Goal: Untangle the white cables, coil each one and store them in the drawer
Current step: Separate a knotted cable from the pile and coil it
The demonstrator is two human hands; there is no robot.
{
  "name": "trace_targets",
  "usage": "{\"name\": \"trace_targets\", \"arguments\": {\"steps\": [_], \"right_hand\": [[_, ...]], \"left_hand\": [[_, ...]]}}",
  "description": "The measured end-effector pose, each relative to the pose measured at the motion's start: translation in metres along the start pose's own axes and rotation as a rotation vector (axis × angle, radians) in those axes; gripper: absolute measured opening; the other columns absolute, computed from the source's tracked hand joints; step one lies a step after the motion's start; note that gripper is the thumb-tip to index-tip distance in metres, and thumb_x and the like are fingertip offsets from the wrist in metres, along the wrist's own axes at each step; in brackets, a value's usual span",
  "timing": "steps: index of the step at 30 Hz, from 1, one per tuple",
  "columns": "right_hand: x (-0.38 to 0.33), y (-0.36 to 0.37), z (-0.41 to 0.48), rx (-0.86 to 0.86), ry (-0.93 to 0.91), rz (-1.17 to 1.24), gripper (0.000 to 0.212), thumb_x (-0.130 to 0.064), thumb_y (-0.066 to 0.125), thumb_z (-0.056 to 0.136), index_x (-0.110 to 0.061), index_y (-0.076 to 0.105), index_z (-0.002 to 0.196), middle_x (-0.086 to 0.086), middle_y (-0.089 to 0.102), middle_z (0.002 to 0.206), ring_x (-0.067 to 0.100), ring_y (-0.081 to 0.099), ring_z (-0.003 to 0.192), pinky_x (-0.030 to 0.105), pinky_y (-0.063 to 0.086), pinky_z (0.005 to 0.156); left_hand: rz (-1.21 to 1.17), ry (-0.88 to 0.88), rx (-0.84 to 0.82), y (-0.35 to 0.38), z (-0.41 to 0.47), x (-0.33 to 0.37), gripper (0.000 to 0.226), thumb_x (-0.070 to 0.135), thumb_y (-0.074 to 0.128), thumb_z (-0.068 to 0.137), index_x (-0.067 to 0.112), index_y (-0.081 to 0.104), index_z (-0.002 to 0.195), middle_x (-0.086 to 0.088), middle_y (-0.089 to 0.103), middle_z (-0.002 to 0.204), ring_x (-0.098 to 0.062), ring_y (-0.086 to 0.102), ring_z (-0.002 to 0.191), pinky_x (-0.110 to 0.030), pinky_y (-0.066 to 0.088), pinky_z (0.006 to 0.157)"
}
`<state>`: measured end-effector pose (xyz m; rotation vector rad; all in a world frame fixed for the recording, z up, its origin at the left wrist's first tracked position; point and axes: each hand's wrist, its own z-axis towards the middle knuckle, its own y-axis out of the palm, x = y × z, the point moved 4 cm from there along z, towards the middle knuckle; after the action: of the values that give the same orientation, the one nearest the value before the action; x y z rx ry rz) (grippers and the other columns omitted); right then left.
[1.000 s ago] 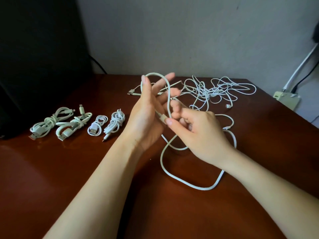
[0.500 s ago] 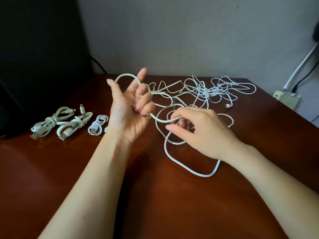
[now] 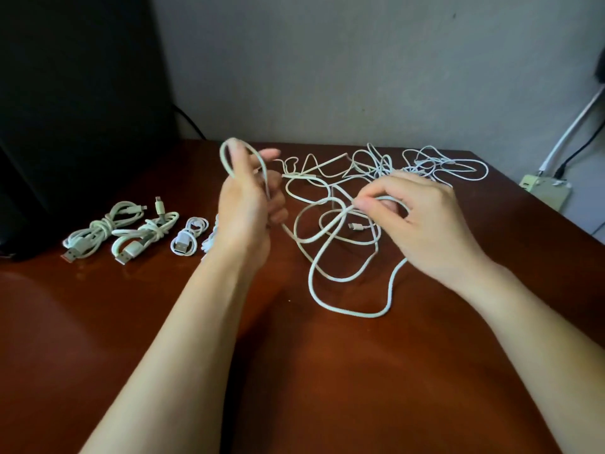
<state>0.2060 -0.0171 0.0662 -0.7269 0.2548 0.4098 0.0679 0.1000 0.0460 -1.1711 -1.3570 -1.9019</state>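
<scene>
Head cam, our only view. Our left hand (image 3: pixel 247 209) is raised above the glossy red-brown wooden table (image 3: pixel 327 371), fingers curled round a thick white cable (image 3: pixel 347 311). One loop of it arches over the knuckles; the hand is a bit blurred.

Our right hand (image 3: pixel 425 221) pinches the same cable btw thumb and forefinger, other fingers loosely bent. From the pinch the cable drops in several slack loops onto the table in front of us.

Behind, near the wall, lies a tangle of thin white cables (image 3: pixel 422 163), uncoiled.

At left we see three coiled white cable bundles (image 3: pixel 144 234) in a row on the table, w/ a fourth partly hidden behind our left wrist.

At far right sits a pale power strip (image 3: pixel 545 191).
</scene>
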Motion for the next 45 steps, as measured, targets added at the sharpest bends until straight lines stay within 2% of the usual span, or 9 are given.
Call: {"name": "trace_targets", "arguments": {"steps": [7,11,15,18,20,27,37,41,45], "right_hand": [[-0.031,-0.001,-0.008,0.162,-0.326,-0.027,0.021,-0.019,0.065,0.090,-0.002,0.072,0.078,0.002,0.044,0.060,0.012,0.039,0.056,0.014,0.033,0.060],[-0.041,-0.009,-0.011,0.290,-0.349,-0.015,0.015,-0.015,0.070,0.085,0.000,0.072,0.082,0.010,0.055,0.061,0.008,0.043,0.056,0.006,0.035,0.065],[-0.039,-0.016,-0.010,0.377,-0.299,0.024,0.015,-0.012,0.074,0.083,0.001,0.067,0.083,-0.004,0.059,0.070,0.016,0.055,0.053,0.025,0.042,0.051],[-0.035,-0.017,-0.010,0.421,-0.274,-0.015,0.014,-0.011,0.071,0.085,0.002,0.068,0.081,-0.008,0.056,0.079,0.003,0.053,0.065,0.012,0.043,0.065],[-0.033,-0.018,-0.009,0.451,-0.258,-0.046,0.016,-0.012,0.068,0.087,0.002,0.068,0.080,-0.007,0.056,0.080,-0.001,0.049,0.072,0.008,0.040,0.072],[-0.024,-0.021,-0.008,0.527,-0.225,-0.068,0.015,-0.010,0.066,0.089,0.003,0.067,0.081,-0.007,0.057,0.080,0.006,0.054,0.069,0.014,0.044,0.069],[0.001,-0.005,-0.001,0.166,0.099,0.093,0.032,-0.032,0.048,0.094,-0.010,0.070,0.086,-0.025,0.053,0.061,-0.004,0.052,0.063,0.021,0.042,0.061],[-0.003,0.006,-0.002,-0.063,0.220,0.370,0.022,-0.029,0.050,0.094,-0.022,0.069,0.086,-0.016,0.054,0.059,0.002,0.050,0.059,0.019,0.043,0.053],[-0.011,0.006,-0.003,0.013,0.117,0.311,0.014,-0.036,0.058,0.087,-0.031,0.067,0.077,-0.003,0.066,0.067,0.010,0.055,0.056,0.022,0.040,0.054]], "left_hand": [[0.299,-0.058,-0.310,0.019,-0.012,-0.009,0.052,0.054,0.022,0.099,0.018,0.060,0.099,0.001,0.038,0.061,-0.004,0.021,0.043,-0.017,0.018,0.039],[0.254,-0.118,-0.587,0.032,-0.024,-0.006,0.068,0.069,0.021,0.081,0.020,0.063,0.102,-0.014,0.045,0.092,-0.008,0.016,0.045,-0.019,0.013,0.039],[0.253,-0.234,-0.819,0.039,-0.035,-0.010,0.081,0.076,0.011,0.075,0.017,0.061,0.099,0.000,0.047,0.066,-0.006,0.022,0.044,-0.024,0.009,0.043],[0.235,-0.325,-1.013,0.040,-0.045,-0.018,0.083,0.078,0.049,0.072,0.002,0.055,0.104,0.000,0.047,0.072,-0.005,0.028,0.048,-0.014,0.019,0.040],[0.301,-0.340,-1.116,0.040,-0.051,-0.023,0.065,0.047,0.078,0.065,0.003,0.053,0.106,-0.014,0.041,0.080,-0.009,0.023,0.057,-0.012,0.025,0.043],[0.380,-0.428,-1.156,0.038,-0.052,-0.031,0.048,-0.004,0.050,0.067,0.016,0.057,0.111,-0.003,0.051,0.089,-0.002,0.044,0.059,-0.010,0.033,0.046],[0.202,-0.581,-1.045,0.040,-0.048,-0.038,0.054,-0.003,0.038,0.059,0.005,0.059,0.108,-0.010,0.058,0.081,-0.011,0.038,0.055,-0.015,0.024,0.042],[0.113,-0.660,-1.062,0.036,-0.048,-0.035,0.044,0.004,0.035,0.067,0.001,0.060,0.102,-0.014,0.057,0.077,-0.009,0.037,0.046,-0.016,0.020,0.038],[0.163,-0.685,-1.077,0.038,-0.051,-0.038,0.032,0.006,0.039,0.072,-0.002,0.049,0.101,-0.013,0.060,0.073,-0.007,0.038,0.041,-0.016,0.020,0.035]]}}
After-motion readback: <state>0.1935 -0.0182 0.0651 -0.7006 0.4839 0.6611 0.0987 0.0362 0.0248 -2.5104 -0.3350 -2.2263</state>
